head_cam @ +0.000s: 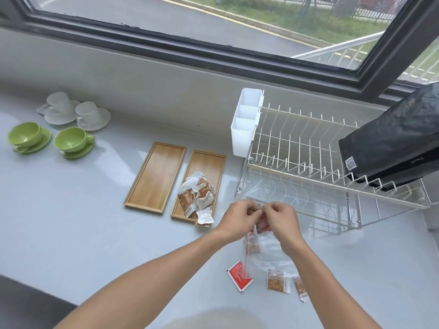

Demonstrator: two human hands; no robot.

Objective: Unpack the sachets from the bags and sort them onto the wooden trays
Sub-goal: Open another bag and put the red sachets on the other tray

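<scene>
A: So where are both hands just now?

B: Together at about 5 o'clock from the trays. The left hand (pixel 240 216) and right hand (pixel 279 218) have their fingers curled, pinching the top edge of a clear zip bag (pixel 263 248) between them.

A: Which way does the bag lie from the fingers?

B: It hangs from the pinch toward 6 o'clock, its long axis running roughly 12 to 6, with the red zip strip trailing down. The mouth is at the fingers, so I judge that opening it means drawing the hands apart, toward 9 and 3.

A: Anything out already?

B: A red sachet (pixel 239 276) lies on the bench (pixel 71 222) under the bag's lower end, and two brown sachets (pixel 278 284) sit just beside it at 3 o'clock. More brownish packets show through the plastic, though I cannot count them.

A: And the trays?

B: The right wooden tray (pixel 206 162) carries a heap of brown and white sachets (pixel 197 194), one hanging over its near edge. The left wooden tray (pixel 154 176), just beside it at 9 o'clock, holds none.

A: Which hand is nearer them?

B: The left one; both trays lie at 10 to 11 o'clock from it, so I'd expect it to carry sachets across
</scene>
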